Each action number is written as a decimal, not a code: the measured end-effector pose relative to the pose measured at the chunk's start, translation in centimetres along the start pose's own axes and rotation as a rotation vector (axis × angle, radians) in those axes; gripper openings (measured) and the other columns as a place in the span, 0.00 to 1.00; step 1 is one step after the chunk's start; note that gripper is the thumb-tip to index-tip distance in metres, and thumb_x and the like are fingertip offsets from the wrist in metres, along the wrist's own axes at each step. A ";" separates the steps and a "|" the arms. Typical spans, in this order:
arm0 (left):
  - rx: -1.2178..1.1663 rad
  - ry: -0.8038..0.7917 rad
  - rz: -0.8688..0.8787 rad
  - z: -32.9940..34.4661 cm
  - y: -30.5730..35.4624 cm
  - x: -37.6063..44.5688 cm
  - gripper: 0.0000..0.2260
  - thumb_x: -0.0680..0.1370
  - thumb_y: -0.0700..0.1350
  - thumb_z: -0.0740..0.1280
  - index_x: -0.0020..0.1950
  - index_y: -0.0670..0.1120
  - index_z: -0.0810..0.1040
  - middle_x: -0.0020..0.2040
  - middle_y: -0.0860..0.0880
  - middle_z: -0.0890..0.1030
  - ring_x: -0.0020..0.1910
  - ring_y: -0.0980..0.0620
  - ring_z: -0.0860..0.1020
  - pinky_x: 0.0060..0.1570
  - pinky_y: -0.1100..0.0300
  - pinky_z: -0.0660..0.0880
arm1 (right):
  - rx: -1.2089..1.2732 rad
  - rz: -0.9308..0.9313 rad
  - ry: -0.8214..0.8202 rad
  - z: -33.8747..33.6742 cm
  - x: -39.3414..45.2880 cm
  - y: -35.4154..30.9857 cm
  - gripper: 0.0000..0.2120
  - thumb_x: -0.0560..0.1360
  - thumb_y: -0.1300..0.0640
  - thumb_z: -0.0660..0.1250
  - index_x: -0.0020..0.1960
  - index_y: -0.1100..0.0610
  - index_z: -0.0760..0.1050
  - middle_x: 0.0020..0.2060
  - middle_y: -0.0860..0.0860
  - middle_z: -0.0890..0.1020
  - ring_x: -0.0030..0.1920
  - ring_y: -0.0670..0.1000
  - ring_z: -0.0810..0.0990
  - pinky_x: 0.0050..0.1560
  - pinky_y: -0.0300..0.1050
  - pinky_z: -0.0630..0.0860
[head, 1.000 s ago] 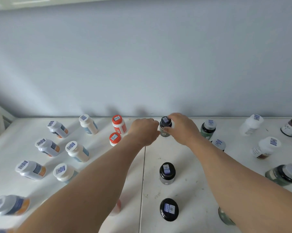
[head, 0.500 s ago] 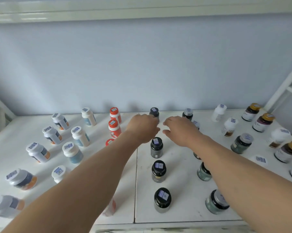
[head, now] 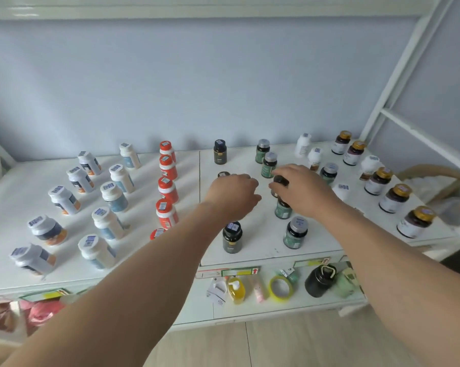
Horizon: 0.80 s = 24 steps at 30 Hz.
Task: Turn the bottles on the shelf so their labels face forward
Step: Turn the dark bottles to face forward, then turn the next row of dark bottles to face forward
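A: Where are the hands of the person?

B: Both reach over the white shelf [head: 255, 245]. The right hand [head: 303, 190] has its fingers closed around the dark cap of a green bottle [head: 280, 185], which stands in the green column. The left hand [head: 233, 194] is at 9 o'clock from it, with fingers curled downward over a black bottle [head: 223, 174]; only the cap edge shows behind the knuckles, so I cannot tell if the hand really grips it.

A: And the other bottles?

B: A second black bottle [head: 232, 237] stands at 6 o'clock from the left hand, a third [head: 220, 151] at 12 o'clock near the wall. The orange bottles [head: 167, 192] make a column at 9 o'clock from the left hand, and the white bottles [head: 108, 222] stand farther that way. The gold-capped bottles [head: 394, 198] are at 3 o'clock from the right hand.
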<state>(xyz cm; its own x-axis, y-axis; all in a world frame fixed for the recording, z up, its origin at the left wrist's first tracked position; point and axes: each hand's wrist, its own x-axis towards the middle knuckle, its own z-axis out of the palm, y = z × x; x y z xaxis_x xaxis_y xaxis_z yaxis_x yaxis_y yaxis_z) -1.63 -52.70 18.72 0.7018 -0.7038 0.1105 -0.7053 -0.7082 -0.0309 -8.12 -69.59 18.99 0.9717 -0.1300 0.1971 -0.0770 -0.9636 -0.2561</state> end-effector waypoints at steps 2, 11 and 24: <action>-0.045 -0.013 -0.011 0.5 1.5 -1.2 0.17 0.81 0.55 0.57 0.64 0.48 0.75 0.60 0.49 0.78 0.57 0.46 0.77 0.45 0.55 0.71 | 0.067 0.022 0.020 -0.2 -2.2 1.2 0.21 0.79 0.44 0.61 0.66 0.53 0.73 0.63 0.50 0.76 0.63 0.52 0.72 0.59 0.48 0.71; -0.245 -0.243 -0.142 7.9 8.8 -5.4 0.18 0.79 0.56 0.62 0.63 0.45 0.72 0.60 0.48 0.75 0.61 0.46 0.73 0.53 0.52 0.73 | 0.235 0.096 -0.071 4.4 -11.7 9.3 0.21 0.76 0.42 0.64 0.65 0.52 0.74 0.63 0.47 0.76 0.64 0.48 0.72 0.60 0.42 0.67; -0.191 -0.023 -0.336 18.9 13.1 -5.1 0.44 0.73 0.71 0.58 0.79 0.43 0.54 0.79 0.48 0.53 0.78 0.49 0.49 0.76 0.56 0.45 | 0.118 -0.194 -0.081 13.5 -11.3 18.0 0.24 0.67 0.51 0.78 0.59 0.60 0.79 0.62 0.54 0.78 0.61 0.58 0.76 0.62 0.49 0.67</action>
<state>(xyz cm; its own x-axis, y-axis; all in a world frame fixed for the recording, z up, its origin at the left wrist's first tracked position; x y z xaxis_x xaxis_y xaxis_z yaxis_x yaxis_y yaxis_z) -12.55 -59.39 -1.03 0.8976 -0.4366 0.0606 -0.4398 -0.8780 0.1889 -17.51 -82.31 -0.65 0.9809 0.0783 0.1779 0.1345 -0.9343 -0.3303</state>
